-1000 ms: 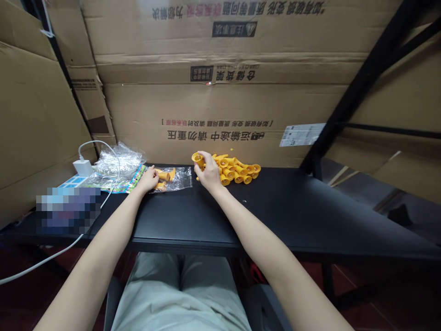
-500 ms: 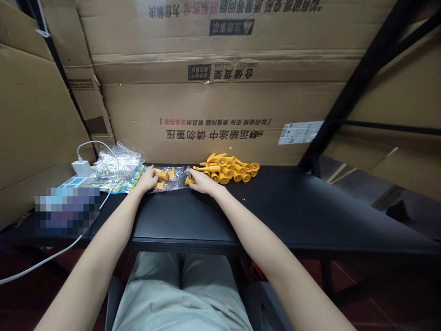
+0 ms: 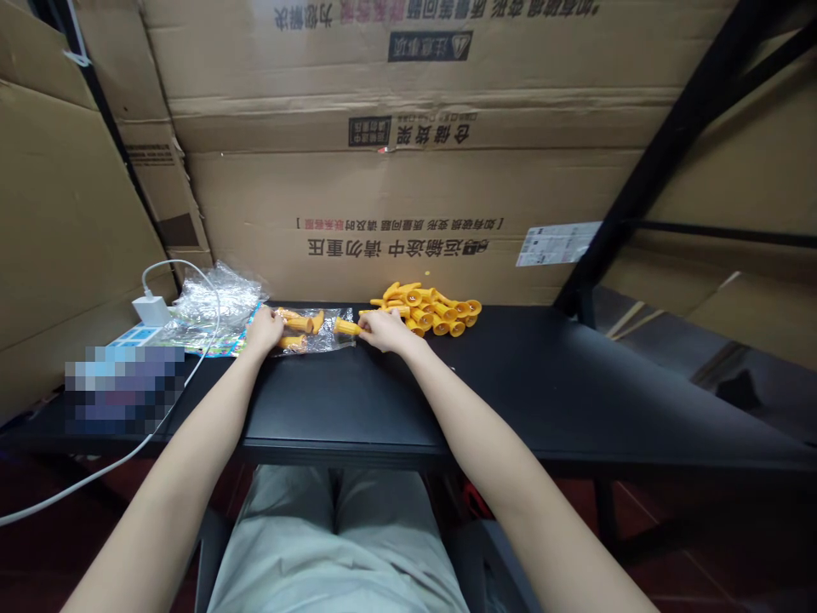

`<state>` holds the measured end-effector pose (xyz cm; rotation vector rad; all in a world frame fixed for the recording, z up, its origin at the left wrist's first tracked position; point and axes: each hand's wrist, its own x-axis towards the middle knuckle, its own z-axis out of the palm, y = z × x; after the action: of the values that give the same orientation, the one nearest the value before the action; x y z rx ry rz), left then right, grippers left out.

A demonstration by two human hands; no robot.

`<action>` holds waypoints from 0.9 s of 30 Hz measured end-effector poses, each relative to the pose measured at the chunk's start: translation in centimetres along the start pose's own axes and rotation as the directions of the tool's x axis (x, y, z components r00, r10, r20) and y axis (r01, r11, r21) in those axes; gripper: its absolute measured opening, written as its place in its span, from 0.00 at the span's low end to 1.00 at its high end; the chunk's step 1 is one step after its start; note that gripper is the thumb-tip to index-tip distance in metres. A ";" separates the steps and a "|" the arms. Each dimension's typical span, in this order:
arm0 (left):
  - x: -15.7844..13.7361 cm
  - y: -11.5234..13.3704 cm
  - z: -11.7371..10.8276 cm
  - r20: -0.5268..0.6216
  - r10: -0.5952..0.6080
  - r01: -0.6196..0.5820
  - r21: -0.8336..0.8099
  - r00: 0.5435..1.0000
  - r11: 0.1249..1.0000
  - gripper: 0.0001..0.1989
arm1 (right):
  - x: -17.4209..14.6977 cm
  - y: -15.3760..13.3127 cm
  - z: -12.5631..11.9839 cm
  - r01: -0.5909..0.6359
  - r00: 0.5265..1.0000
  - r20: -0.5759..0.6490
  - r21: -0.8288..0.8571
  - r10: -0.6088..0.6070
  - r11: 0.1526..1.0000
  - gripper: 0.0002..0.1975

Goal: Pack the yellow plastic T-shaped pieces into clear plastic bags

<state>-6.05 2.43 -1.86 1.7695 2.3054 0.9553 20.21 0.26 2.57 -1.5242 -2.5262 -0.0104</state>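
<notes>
A clear plastic bag (image 3: 319, 345) lies flat near the back of the black table, with several yellow plastic pieces (image 3: 299, 325) inside it. My left hand (image 3: 263, 330) is closed on the bag's left part, beside those pieces. My right hand (image 3: 385, 330) pinches the narrow end of a yellow flared plastic piece (image 3: 345, 327), whose wide end points left into the bag's right end. Behind and right of that hand sits a pile of similar yellow trumpet-shaped pieces (image 3: 440, 313), their round open ends facing me.
Crumpled clear bags (image 3: 217, 298) with colourful printed edges lie at the left, by a white charger (image 3: 151, 308) and its cable. A blurred-out object (image 3: 124, 387) is at the table's left front. Cardboard (image 3: 396, 187) walls the back; a black post (image 3: 638, 187) slants at the right.
My right hand has shifted slightly right, and more of the yellow piece in its fingers now shows, lying across the bag's end. My left hand stays almost in place.
</notes>
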 end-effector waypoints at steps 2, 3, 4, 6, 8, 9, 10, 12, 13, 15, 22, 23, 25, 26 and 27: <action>0.1 -0.2 0.1 0.021 0.012 -0.011 -0.029 1.000 1.000 0.11 | 0.0 -0.4 0.1 0.039 0.998 -0.046 0.015 -0.039 0.999 0.08; 0.2 -0.2 0.2 0.033 0.029 -0.028 -0.040 0.999 0.999 0.11 | 0.0 -0.6 0.2 0.059 0.997 -0.059 0.027 -0.058 0.998 0.08; 0.1 -0.2 0.2 0.045 0.048 -0.046 -0.047 0.998 0.998 0.11 | 0.1 -0.7 0.3 0.077 0.995 -0.066 0.048 -0.073 0.996 0.08; 0.0 0.0 0.3 0.067 0.076 -0.072 -0.063 0.995 0.995 0.11 | 0.3 -0.9 0.8 0.098 0.993 -0.075 0.123 -0.089 0.988 0.08; -0.2 0.4 0.3 0.086 0.090 -0.082 -0.090 0.992 0.993 0.10 | 0.7 -0.9 1.5 0.104 0.992 -0.095 0.222 -0.084 0.969 0.08; -0.4 0.6 0.3 0.098 0.094 -0.083 -0.108 0.991 0.991 0.10 | 0.9 -0.8 1.9 0.103 0.991 -0.111 0.273 -0.075 0.957 0.08; -0.5 0.8 0.2 0.111 0.095 -0.081 -0.127 0.989 0.989 0.10 | 1.1 -0.7 2.2 0.103 0.990 -0.127 0.322 -0.065 0.941 0.09; -0.8 1.2 0.1 0.133 0.091 -0.068 -0.165 0.987 0.984 0.10 | 1.5 -0.6 2.9 0.115 0.987 -0.149 0.416 -0.058 0.902 0.09; -0.9 1.3 0.1 0.140 0.087 -0.061 -0.181 0.986 0.982 0.10 | 1.7 -0.5 3.3 0.128 0.986 -0.156 0.458 -0.062 0.880 0.08; -1.0 1.5 0.0 0.139 0.077 -0.047 -0.207 0.987 0.977 0.09 | 2.0 -0.4 3.8 0.156 0.983 -0.170 0.533 -0.076 0.831 0.07; -0.7 1.4 0.2 0.127 0.079 -0.038 -0.297 0.989 0.954 0.09 | 2.3 0.3 4.5 0.116 0.993 -0.094 0.790 -0.068 0.603 0.12; -0.7 1.3 0.2 0.126 0.084 -0.040 -0.314 0.988 0.949 0.09 | 2.3 0.4 4.6 0.113 0.994 -0.088 0.810 -0.071 0.576 0.12; -0.6 1.3 0.3 0.129 0.091 -0.039 -0.363 0.987 0.931 0.09 | 2.2 0.4 4.7 0.115 0.993 -0.078 0.831 -0.091 0.544 0.13; -0.6 1.3 0.4 0.132 0.092 -0.033 -0.392 0.987 0.919 0.10 | 2.2 0.4 4.8 0.119 0.992 -0.074 0.829 -0.103 0.546 0.13; -0.7 1.4 0.4 0.138 0.093 -0.027 -0.421 0.986 0.907 0.11 | 2.1 0.3 4.9 0.126 0.991 -0.075 0.817 -0.112 0.562 0.13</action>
<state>-4.50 2.21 -1.69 1.6687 1.7915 1.1696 18.75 2.79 -1.89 -0.9237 -2.0645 0.9980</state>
